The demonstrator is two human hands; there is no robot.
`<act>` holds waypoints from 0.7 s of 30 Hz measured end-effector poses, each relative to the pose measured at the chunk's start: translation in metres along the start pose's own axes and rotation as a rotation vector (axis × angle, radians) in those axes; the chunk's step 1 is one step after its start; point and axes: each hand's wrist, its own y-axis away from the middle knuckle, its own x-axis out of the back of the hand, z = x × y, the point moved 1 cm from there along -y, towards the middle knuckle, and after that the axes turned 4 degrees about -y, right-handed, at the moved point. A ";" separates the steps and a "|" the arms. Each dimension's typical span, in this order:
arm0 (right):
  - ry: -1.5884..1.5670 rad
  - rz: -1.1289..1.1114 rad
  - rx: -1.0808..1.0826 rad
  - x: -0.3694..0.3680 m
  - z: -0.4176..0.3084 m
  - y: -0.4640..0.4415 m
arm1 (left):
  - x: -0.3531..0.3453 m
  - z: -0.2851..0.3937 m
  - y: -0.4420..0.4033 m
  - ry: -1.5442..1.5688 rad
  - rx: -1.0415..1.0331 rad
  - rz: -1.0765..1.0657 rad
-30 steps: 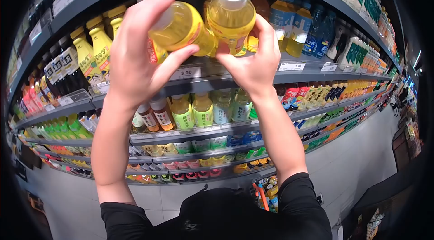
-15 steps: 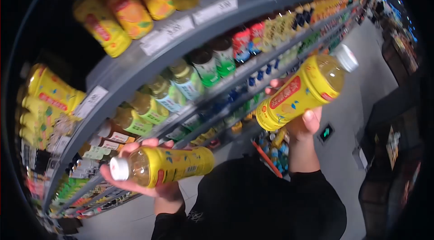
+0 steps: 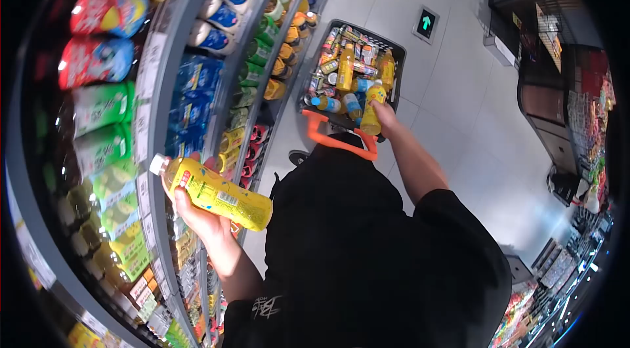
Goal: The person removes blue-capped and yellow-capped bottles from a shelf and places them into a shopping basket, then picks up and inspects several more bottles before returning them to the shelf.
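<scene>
My left hand (image 3: 200,213) is wrapped round a yellow-labelled bottle (image 3: 220,194) with a white cap, lying nearly sideways in front of the shelves. Further ahead, my right hand (image 3: 386,118) grips a second yellow bottle (image 3: 372,115) over the near right part of a dark basket (image 3: 401,53). Several other drinks lie in the basket, among them yellow bottles (image 3: 345,69) and bottles with blue labels (image 3: 327,104). An orange handle (image 3: 338,143) crosses the basket's near side. Part of my right hand's fingers is hidden behind the bottle.
Shelves (image 3: 172,40) of bottled drinks run along the left. Grey floor tiles (image 3: 453,105) lie to the right, with a green arrow sign (image 3: 426,22) set in them. Dark display units (image 3: 548,105) stand at the far right.
The view has turned away from the shelf towards the floor and basket. Both yellow bottles have left the shelf area; my right hand has carried its bottle over the basket, while the left still holds one.
</scene>
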 end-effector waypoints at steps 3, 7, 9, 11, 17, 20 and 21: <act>0.015 0.145 -0.208 0.021 0.032 -0.038 | -0.023 -0.021 -0.014 0.090 0.222 -0.057; 0.422 0.205 -0.109 0.049 0.082 -0.105 | -0.053 -0.047 -0.030 0.138 0.458 -0.064; 0.629 0.322 -0.138 0.047 0.087 -0.123 | -0.072 -0.058 -0.034 0.050 0.467 0.049; 0.751 0.389 -0.161 0.040 0.086 -0.135 | -0.074 -0.073 -0.040 0.019 0.519 0.079; 0.891 0.447 -0.107 0.018 0.073 -0.148 | -0.098 -0.102 -0.054 0.086 0.652 0.010; 1.103 0.345 0.020 -0.015 0.025 -0.107 | -0.120 -0.125 -0.061 0.013 0.642 0.048; 1.089 0.281 0.103 -0.028 0.006 -0.088 | -0.123 -0.137 -0.064 -0.008 0.645 0.007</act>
